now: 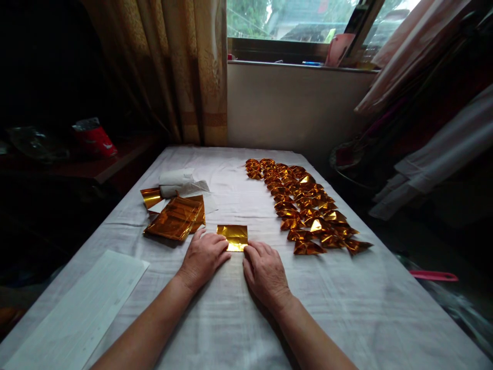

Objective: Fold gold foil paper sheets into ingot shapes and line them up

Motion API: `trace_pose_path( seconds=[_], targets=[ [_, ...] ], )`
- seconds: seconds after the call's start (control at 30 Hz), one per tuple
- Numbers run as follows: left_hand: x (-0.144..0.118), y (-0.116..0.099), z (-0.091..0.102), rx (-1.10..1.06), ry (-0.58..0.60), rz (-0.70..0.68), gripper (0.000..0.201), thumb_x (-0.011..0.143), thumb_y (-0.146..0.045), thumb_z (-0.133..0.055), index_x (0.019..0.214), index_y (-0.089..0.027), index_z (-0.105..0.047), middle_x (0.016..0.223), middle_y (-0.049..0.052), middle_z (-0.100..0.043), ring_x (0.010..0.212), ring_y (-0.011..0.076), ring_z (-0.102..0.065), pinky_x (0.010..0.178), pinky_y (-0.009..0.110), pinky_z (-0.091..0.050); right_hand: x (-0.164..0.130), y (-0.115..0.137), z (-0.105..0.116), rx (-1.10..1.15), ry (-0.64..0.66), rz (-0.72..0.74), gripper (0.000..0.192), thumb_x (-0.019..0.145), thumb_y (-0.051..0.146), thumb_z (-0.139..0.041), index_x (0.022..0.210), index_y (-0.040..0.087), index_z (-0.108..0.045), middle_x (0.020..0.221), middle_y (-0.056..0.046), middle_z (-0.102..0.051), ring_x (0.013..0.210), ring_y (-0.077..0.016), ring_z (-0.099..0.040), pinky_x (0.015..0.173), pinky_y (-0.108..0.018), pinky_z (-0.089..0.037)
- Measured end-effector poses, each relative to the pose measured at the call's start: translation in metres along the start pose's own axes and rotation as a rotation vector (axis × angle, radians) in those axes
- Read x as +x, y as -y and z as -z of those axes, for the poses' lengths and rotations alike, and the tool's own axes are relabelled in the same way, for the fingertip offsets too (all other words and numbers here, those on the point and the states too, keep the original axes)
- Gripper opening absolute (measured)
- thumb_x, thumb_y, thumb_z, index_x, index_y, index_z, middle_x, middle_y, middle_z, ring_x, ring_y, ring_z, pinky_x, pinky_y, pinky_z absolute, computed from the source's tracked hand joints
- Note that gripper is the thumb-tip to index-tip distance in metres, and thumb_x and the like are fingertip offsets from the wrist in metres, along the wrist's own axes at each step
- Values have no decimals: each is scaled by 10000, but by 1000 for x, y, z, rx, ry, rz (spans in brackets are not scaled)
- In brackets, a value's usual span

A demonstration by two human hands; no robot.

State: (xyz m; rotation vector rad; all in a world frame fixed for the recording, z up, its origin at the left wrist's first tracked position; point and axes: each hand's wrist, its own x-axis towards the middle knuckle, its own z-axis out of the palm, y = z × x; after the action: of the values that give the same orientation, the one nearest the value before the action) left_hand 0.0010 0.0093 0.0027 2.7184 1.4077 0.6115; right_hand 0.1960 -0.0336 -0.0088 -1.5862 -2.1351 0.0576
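Head camera looks down on 2 bare forearms reaching over a white cloth (346, 318) that covers the table. Nearest on the left lies a pale lined sheet (80, 313). The left hand (203, 257) rests palm down, fingers loosely spread and flat, their tips touching the left edge of a small gold foil square (233, 237). The right hand (265, 272) lies palm down too, fingers extended, tips pressing the square's lower right corner; neither hand clasps anything. The square lies flat on the cloth between both hands, just ahead of them. Left of it sits a stack of gold foil sheets (176, 218), with a white roll (176, 177) behind. To the right, rows of folded gold pieces (304, 205) run away toward the curtain (185, 72) and window (292, 20).
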Motion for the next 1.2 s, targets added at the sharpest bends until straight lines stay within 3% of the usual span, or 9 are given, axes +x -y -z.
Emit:
trace_pose_path(
  seconds=[0.23,0.47,0.67,0.87,1.2],
  targets=[
    [5,-1,-3,80,-15,-59,155,938,-329,-566,905,-220,-672,950,35,-731,842,207,-641,882,405,-411,14,-4,3,-51,68,33,206,892,207,-564,1076,225,-654,1134,-76,-670,1010,-233,-573,854,-346,-422],
    [11,3,-5,76,-16,-75,266,992,-317,-457,856,-217,-663,846,22,-723,814,188,-645,933,416,-393,41,-15,3,-74,149,130,132,924,240,-565,938,243,-697,1066,-47,-687,959,-203,-590,802,-313,-440],
    [1,6,-4,64,-73,-67,249,981,-328,-470,901,-210,-674,958,45,-724,857,192,-632,842,366,-463,35,-29,0,36,64,174,176,929,245,-564,1044,240,-697,1111,-61,-688,1010,-200,-595,857,-320,-450],
    [-1,11,-4,-19,-104,-33,248,980,-322,-469,917,-217,-685,960,40,-717,901,190,-620,879,364,-469,32,-38,-5,119,24,133,185,938,268,-553,1026,252,-714,1094,-54,-700,1005,-195,-603,871,-328,-450],
    [0,23,-6,-124,-128,161,215,947,-350,-512,844,-224,-652,948,42,-704,943,224,-598,896,389,-463,38,-35,-10,198,-16,0,196,945,286,-528,901,232,-712,1007,-48,-709,946,-195,-602,864,-330,-432]
  ],
)
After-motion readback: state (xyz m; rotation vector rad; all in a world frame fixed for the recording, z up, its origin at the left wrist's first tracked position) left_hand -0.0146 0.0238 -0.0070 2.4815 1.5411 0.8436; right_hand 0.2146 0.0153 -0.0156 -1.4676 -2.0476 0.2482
